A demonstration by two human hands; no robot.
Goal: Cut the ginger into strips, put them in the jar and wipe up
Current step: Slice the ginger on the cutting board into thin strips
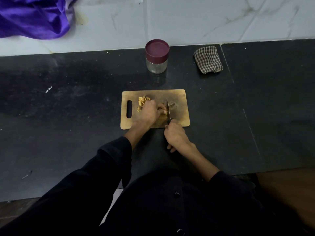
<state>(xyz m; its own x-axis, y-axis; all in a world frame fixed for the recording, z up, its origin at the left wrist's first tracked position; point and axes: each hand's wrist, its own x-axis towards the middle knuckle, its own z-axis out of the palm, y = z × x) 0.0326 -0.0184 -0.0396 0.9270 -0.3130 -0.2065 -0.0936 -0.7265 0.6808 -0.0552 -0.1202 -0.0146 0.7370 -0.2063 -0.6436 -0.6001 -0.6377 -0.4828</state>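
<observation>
A wooden cutting board lies on the dark counter. Cut ginger pieces are piled on its left half, partly under my left hand, whose fingers press a piece of ginger down next to the blade. My right hand grips the handle of a knife at the board's near edge; the blade points away from me, just right of my left fingertips. A few scraps lie right of the blade. A glass jar with its maroon lid on stands behind the board.
A folded checked cloth lies at the back right of the jar. Purple fabric hangs over the white tiled wall at the far left. The counter's near edge runs just in front of my body.
</observation>
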